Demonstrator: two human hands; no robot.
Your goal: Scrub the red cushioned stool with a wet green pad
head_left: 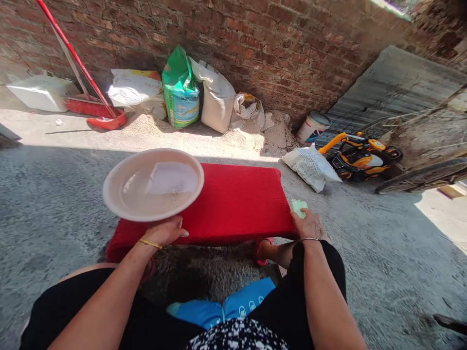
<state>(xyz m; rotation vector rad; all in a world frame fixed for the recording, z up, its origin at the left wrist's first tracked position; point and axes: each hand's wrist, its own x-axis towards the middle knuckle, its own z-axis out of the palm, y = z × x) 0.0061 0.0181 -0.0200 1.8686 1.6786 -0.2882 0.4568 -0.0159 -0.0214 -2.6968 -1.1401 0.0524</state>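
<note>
A large, pale, round basin (127,209) with water and some grit in it sits on the left part of a bench covered in red cloth (237,204). Just below the basin's near rim is my left hand (170,232), its fingers curled at the front edge of the bench. Whether it grips the rim, the cloth or nothing is hidden. At the bench's right end, my right hand (308,224) is closed on a flat pale green piece (299,206) with rounded corners, whose kind I cannot make out.
Sacks, including a green one (182,104), stand by the brick wall with spilled grain. A red broom and dustpan (107,119) lean at left. To the right are a bucket (314,127), a white bag (312,165), a toy excavator (365,158) and a wheel (426,175).
</note>
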